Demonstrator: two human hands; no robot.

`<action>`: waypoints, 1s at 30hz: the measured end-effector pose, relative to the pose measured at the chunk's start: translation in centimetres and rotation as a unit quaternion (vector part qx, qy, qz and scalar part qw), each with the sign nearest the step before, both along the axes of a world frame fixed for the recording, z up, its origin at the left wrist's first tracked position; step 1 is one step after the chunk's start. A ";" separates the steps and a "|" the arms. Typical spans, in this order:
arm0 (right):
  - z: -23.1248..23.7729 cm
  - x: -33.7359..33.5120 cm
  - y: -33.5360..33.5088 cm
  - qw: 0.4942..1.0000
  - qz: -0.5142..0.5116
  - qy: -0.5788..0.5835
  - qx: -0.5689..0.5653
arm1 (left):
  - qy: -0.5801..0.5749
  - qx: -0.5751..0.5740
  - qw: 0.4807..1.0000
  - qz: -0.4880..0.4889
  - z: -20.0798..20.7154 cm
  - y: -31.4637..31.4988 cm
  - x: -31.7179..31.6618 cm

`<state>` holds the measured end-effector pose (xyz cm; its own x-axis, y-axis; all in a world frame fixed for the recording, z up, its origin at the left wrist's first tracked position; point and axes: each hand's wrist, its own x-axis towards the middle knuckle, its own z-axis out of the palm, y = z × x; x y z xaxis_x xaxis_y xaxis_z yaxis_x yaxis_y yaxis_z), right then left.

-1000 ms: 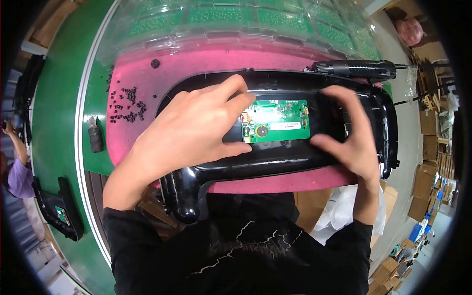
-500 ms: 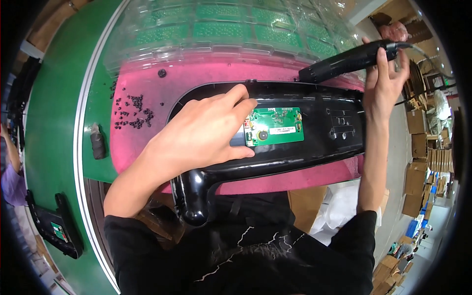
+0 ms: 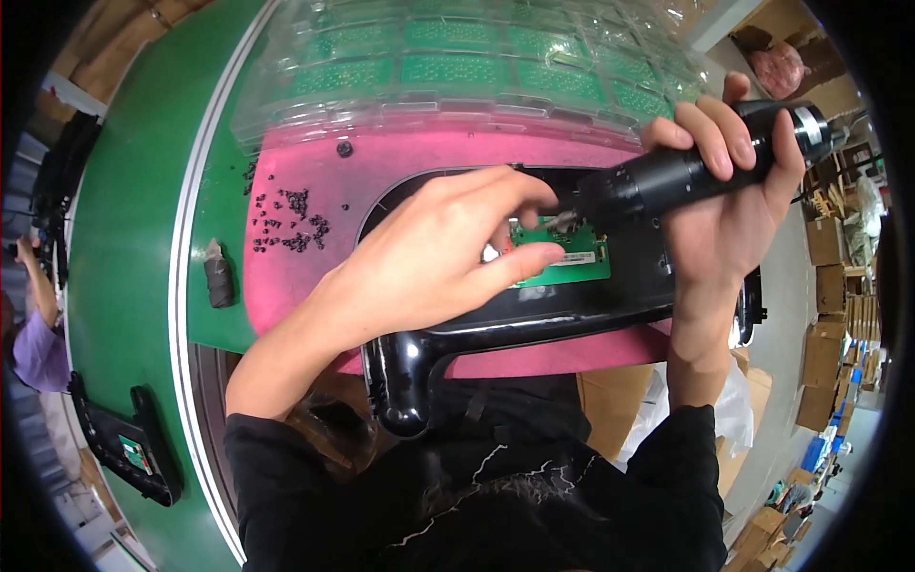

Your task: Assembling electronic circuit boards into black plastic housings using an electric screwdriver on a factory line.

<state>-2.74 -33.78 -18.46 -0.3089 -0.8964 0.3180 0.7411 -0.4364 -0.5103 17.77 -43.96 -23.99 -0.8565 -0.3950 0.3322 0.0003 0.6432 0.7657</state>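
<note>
A black electric screwdriver (image 3: 658, 179) lies in my right hand (image 3: 717, 224), the fingers wrapped round its body. Its narrow tip points left, over the green circuit board (image 3: 581, 272) and close to my left fingertips. The board rests inside a glossy black plastic housing (image 3: 534, 319) with a rounded leg toward me. My left hand (image 3: 434, 243) reaches across the housing, thumb and index finger apart on either side of the board's left part, which they partly cover. Whether the tip touches the board I cannot tell.
Beneath the housing is a pink mat (image 3: 305, 162) bearing scattered small black screws (image 3: 300, 224). Clear plastic trays of green boards (image 3: 448, 71) stand at the back. To the left are a dark wrapped tool bit (image 3: 219, 278) and another black housing (image 3: 129, 448); a co-worker's arm (image 3: 40, 291) shows beyond.
My right hand has brought the screwdriver left and down, from beyond the housing's right end to over the board. My left hand stays by the board, its index finger shifted toward the tip.
</note>
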 end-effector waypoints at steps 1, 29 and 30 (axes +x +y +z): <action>-0.4 1.1 0.0 1.000 -0.008 -0.015 -0.011 | 0.026 -0.008 1.000 -0.008 -0.4 -0.1 -0.1; -2.8 -0.2 0.7 0.983 -0.116 0.142 -0.007 | -0.004 0.025 0.999 0.027 -2.0 -1.2 -1.9; -2.9 -0.2 0.6 0.982 -0.113 0.153 -0.004 | -0.005 0.025 0.999 0.027 -2.1 -1.3 -1.9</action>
